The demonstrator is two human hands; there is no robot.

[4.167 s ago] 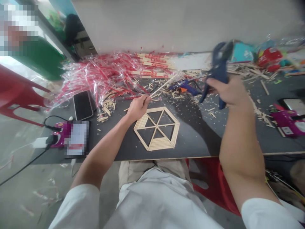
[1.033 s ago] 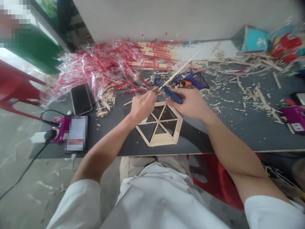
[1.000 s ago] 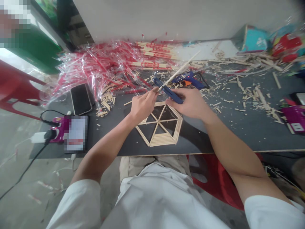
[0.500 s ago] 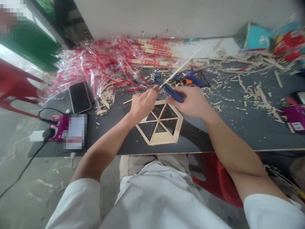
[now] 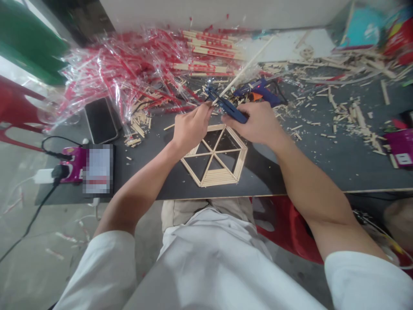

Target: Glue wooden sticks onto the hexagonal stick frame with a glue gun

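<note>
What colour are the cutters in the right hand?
The cutters in the right hand are dark blue, best seen in the head view.

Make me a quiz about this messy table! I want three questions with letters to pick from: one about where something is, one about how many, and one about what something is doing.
1. Where is the phone?
A. On the floor
B. On the board, left of the wooden shape
C. In a hand

2. How many sides does the wooden shape have?
A. Four
B. Five
C. Six

3. What is the glue gun doing?
A. Lying on the board, held by neither hand
B. Gripped in a hand
C. Standing on the floor

1: B, it lies flat there.
2: C, six straight sides show.
3: A, the left hand holds a wooden stick and the right hand a blue clamp.
</note>
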